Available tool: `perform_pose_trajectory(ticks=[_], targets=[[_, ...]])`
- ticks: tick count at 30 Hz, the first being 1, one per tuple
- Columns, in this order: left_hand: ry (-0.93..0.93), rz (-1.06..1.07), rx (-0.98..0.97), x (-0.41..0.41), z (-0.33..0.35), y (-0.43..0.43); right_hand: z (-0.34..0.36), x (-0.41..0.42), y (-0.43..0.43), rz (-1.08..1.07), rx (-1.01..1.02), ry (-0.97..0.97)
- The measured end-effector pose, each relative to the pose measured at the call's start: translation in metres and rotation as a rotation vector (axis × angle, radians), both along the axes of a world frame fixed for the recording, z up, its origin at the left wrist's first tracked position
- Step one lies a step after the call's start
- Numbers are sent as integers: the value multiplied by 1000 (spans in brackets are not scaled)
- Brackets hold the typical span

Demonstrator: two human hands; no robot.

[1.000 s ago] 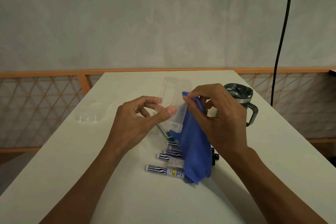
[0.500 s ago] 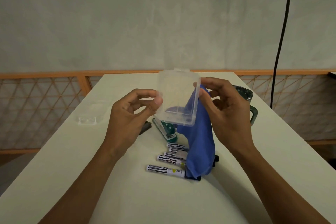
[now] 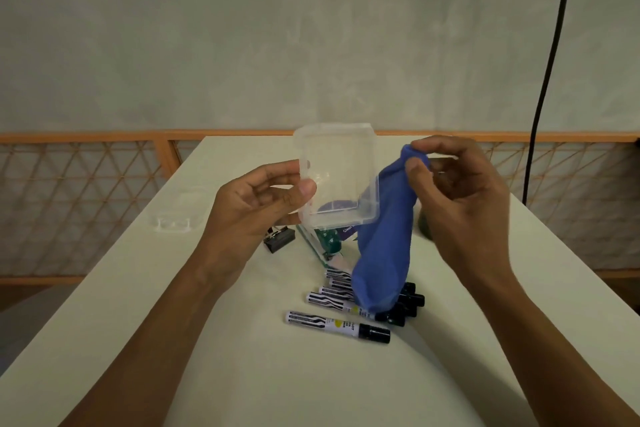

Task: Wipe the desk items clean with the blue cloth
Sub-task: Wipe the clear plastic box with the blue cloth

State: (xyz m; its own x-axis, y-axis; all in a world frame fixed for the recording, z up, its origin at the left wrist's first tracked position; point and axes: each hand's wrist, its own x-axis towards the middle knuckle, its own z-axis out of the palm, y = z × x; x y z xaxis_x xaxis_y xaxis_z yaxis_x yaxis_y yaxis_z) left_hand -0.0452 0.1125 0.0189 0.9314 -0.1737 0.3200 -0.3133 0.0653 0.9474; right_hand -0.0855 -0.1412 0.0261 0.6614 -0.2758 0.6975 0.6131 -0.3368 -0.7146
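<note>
Above the desk (image 3: pixel 311 378): the left hand (image 3: pixel 256 204) holds a clear plastic box (image 3: pixel 336 170) upright, thumb curled on its near wall, fingers behind it.
Right hand (image 3: pixel 464 198): at 3 o'clock of the box, thumb and fingertips pinching the top of the blue cloth (image 3: pixel 384 246).
Blue cloth: hangs touching the box's right edge, lower end draped over the markers (image 3: pixel 337 321).
Markers: a row at 6 o'clock of the box, black caps rightward.
Desk top: pale and matte; binder clip (image 3: pixel 278 241) at 7 o'clock of the box, clear lid (image 3: pixel 176 215) at 9 o'clock near the left edge.
Room: plain grey wall (image 3: pixel 277 28) at 12 o'clock, orange-framed lattice railing (image 3: pixel 86 204) behind the desk, black cable (image 3: pixel 550 55) hanging at 2 o'clock.
</note>
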Motion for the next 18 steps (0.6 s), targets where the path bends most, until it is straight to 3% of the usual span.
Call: perform_pose_trajectory(ticks=[7,13,18], targets=[[-58,-13,59,-5,-2,-4,23,-18,25,-186,-432,-422],[-135,-18,142,-8,-5,-8,-8,16,37,-280,-655,-349],[-162,2,102,-6,-5,-4,-5,14,39,8,-614,-121]])
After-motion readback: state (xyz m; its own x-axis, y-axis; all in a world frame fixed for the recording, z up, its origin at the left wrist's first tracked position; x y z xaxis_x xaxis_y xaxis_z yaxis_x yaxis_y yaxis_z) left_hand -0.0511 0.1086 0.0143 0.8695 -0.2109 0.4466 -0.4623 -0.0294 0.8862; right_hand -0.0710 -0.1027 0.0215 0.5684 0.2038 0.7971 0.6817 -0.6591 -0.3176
